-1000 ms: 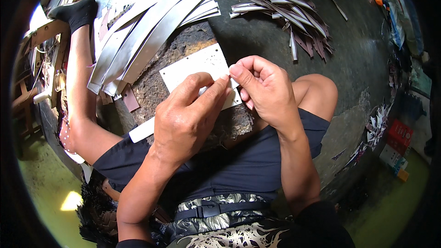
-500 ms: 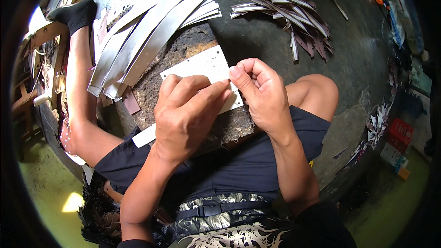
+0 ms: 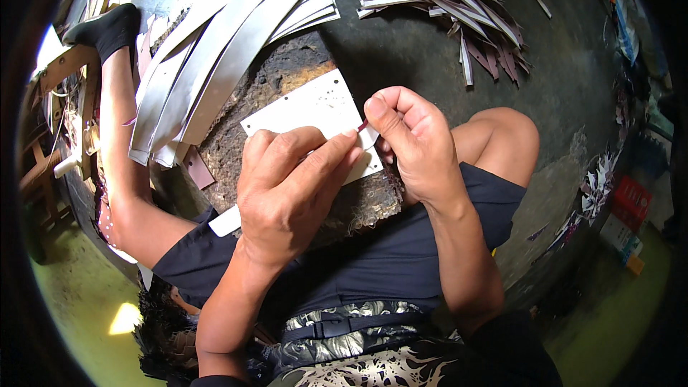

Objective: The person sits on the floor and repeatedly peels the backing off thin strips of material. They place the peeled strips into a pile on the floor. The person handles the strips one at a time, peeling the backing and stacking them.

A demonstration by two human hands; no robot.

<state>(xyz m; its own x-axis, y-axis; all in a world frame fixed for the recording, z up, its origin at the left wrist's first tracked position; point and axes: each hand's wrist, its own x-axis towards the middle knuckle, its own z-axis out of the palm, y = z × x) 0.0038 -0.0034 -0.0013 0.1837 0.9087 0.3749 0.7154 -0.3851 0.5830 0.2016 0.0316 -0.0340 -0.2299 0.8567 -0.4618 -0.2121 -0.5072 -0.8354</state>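
A white sheet with small round holes [image 3: 315, 104] lies on a rough, worn block [image 3: 279, 68] between my legs. My left hand [image 3: 283, 186] is closed over a white strip [image 3: 226, 222], whose rounded end sticks out at the lower left; its other end shows past my fingertips. A thin dark-red sliver [image 3: 363, 125] shows between my left fingertips and my right hand [image 3: 412, 140]. With thumb and forefinger pinched together, my right hand is above the sheet's right edge. What lies inside the pinch is mostly hidden.
Long silvery-white strips [image 3: 236, 43] are stacked at the block's far left. Brown and white offcuts [image 3: 459, 7] lie heaped on the floor at the far right. A small mauve piece [image 3: 198, 168] rests by the block's left side. A red box [image 3: 631, 201] stands at the right.
My right hand has drawn slightly right, away from my left fingertips, and the dark-red sliver now shows between them. My left hand keeps its hold; the whole view has shifted a little.
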